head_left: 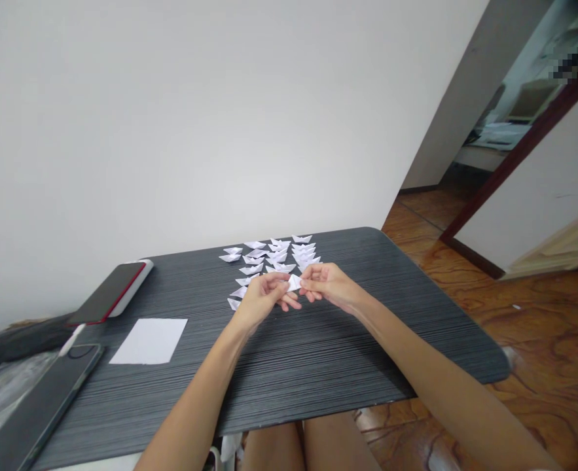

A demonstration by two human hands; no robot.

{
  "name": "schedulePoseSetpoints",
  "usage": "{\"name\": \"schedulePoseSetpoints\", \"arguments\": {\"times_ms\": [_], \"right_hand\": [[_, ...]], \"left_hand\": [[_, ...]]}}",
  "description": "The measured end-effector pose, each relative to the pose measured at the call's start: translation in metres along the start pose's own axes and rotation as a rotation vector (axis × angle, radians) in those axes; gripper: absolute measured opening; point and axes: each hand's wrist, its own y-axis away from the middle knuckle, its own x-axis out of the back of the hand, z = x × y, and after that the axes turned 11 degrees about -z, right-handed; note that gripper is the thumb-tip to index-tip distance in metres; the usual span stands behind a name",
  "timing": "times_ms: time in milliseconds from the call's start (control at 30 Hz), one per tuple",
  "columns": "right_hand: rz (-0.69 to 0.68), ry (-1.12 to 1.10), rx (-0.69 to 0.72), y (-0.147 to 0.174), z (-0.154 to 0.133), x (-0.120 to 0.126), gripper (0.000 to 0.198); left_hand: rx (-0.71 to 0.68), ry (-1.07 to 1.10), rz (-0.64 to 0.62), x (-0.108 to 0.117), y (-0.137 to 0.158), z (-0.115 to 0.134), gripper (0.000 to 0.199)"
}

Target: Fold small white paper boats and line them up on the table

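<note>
Between my two hands is a small folded piece of white paper [294,282], raised over the dark table [289,366]. My left hand [268,292] pinches its left side between thumb and fingers. On the other side, my right hand [328,284] grips the right edge in the same way. Just beyond my hands, several folded white paper boats [279,256] stand in rough columns; my fingers hide some of the nearest ones. A flat square sheet of white paper [149,341] lies to the left of my left forearm.
At the table's left edge lie a dark phone-like device [48,405] and a dark tablet-like device [109,293] with a red edge, near a white cable end [72,339]. A white wall [195,118] rises behind the table. Wooden floor [539,327] and a doorway are on the right.
</note>
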Motion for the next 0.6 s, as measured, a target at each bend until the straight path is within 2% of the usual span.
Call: {"name": "schedulePoseSetpoints", "arguments": {"times_ms": [133,300,367,500,600], "right_hand": [[-0.007,-0.035,-0.001,0.0,0.0,0.0,0.02],[0.018,-0.077,0.063,-0.001,-0.003,-0.006,0.021],[0.05,-0.047,0.093,-0.001,-0.004,-0.007,0.024],[0.124,0.061,0.162,-0.003,-0.003,-0.009,0.022],[0.142,0.107,0.207,-0.004,0.001,-0.01,0.02]], "left_hand": [[-0.022,-0.074,0.037,-0.002,0.002,0.003,0.028],[-0.119,-0.177,0.056,-0.003,0.003,0.004,0.042],[-0.154,-0.309,0.086,-0.003,0.003,0.001,0.038],[-0.235,-0.683,0.229,-0.004,0.004,-0.006,0.037],[-0.269,-0.765,0.258,-0.007,0.004,-0.01,0.044]]}}
